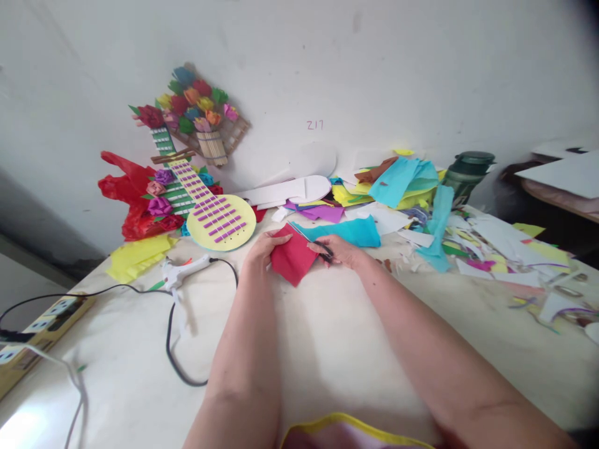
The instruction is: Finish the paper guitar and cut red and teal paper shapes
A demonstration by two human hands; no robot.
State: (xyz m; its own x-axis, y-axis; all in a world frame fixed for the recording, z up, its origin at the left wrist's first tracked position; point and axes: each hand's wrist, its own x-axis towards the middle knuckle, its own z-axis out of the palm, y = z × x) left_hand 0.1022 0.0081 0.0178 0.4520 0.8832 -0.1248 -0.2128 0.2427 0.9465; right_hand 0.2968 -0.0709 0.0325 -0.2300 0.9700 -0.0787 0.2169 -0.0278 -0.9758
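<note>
My left hand (265,244) grips a piece of red crepe paper (294,259) by its left edge, fingers closed on it. In my right hand (340,251) is a pair of scissors (324,251) with black handles, its blades pointing up and left along the top edge of the red paper. Whether the blades are parted is too small to tell. Just behind the hands lies a strip of blue crepe paper (358,232), partly hidden by the red sheet and the scissors.
A white glue gun (185,272) with a black cord lies left, near a power strip (47,327). Yellow guitar-shaped craft (234,215) leans at back left beside paper flowers (191,96). Paper scraps (505,249) cover the right side; a dark green bottle (468,171) stands behind them.
</note>
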